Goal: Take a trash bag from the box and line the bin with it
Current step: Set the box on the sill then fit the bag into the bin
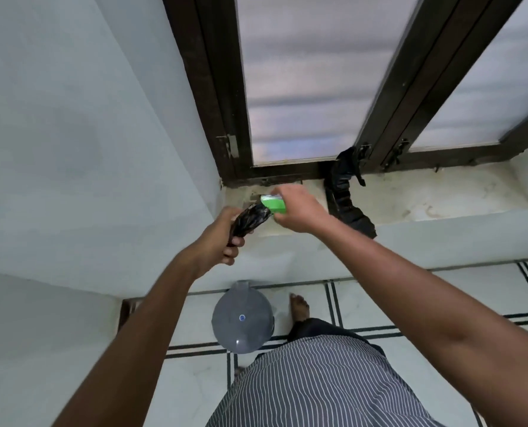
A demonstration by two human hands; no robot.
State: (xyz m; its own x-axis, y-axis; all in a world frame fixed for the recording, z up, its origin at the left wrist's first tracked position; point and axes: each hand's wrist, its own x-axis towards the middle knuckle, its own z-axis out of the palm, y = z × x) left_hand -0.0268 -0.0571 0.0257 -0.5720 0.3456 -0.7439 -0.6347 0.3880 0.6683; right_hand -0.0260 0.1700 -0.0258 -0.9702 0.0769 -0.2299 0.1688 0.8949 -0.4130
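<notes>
A small green box (275, 204) is held over the window sill by my right hand (298, 211), whose fingers wrap its far side. A rolled black trash bag (252, 219) sticks out of the box's left end. My left hand (225, 238) grips the bag's lower end, just left of the box. The grey bin (242, 322) stands on the floor below, against the wall, with its lid down.
A loose black bag (346, 192) lies crumpled on the marble sill (426, 195) by the dark window frame (213, 97). A white wall (87, 134) closes the left side. My bare foot (299, 308) stands on the tiled floor beside the bin.
</notes>
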